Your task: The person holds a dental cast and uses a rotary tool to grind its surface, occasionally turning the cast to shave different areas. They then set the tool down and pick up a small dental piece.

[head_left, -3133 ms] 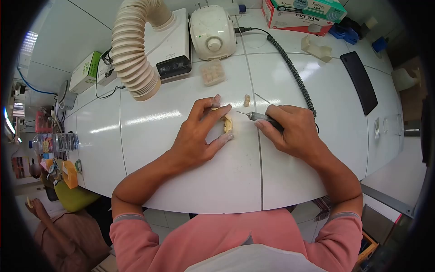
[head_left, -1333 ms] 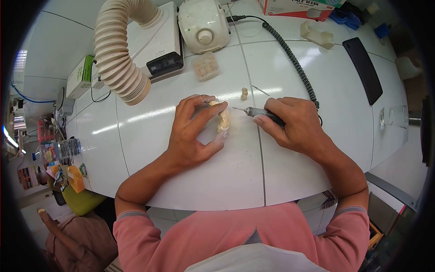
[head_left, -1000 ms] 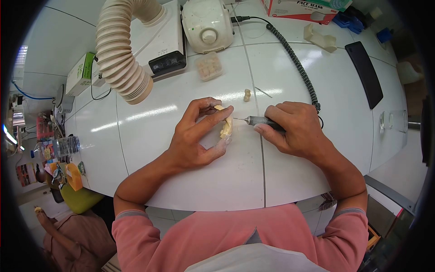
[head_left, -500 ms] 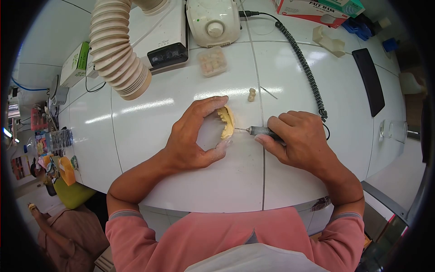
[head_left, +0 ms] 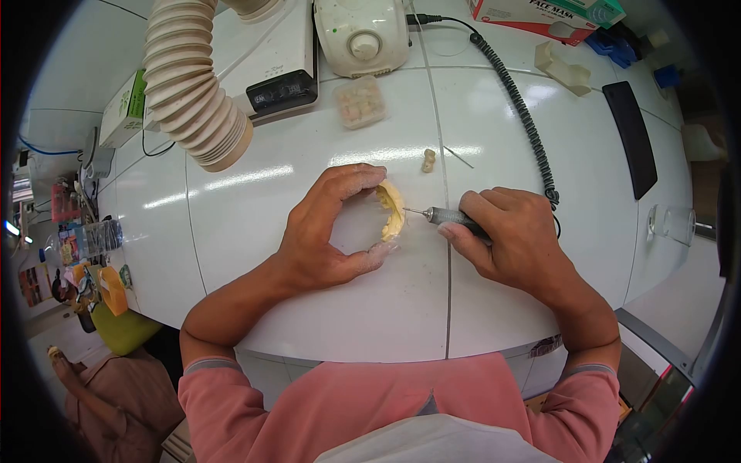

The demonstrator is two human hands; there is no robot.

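Note:
Between the thumb and fingers of my left hand [head_left: 324, 228] is a yellowish dental cast [head_left: 394, 210], an arch with tooth shapes along its inner side. Whitish dust coats those fingertips. My right hand [head_left: 513, 231] is wrapped round a grey rotary handpiece [head_left: 455, 219], held much like a pen. Its thin bur [head_left: 415, 211] points left, the tip right at the outer edge of the cast. Beyond the hands, a small tooth-coloured piece [head_left: 428, 160] lies on the white table near a thin metal rod [head_left: 459, 157].
A ribbed suction hose [head_left: 189, 92] hangs at the upper left. Behind stand a control unit [head_left: 361, 38] with a coiled cord [head_left: 513, 104] and a small clear box [head_left: 360, 102] of pieces. A black curved strip [head_left: 629, 139] lies right. Another person [head_left: 123, 401] sits lower left.
The cast has turned slightly in my left hand, showing more of its outer wall. My right hand has shifted the handpiece a little, its bur now higher along the cast's edge.

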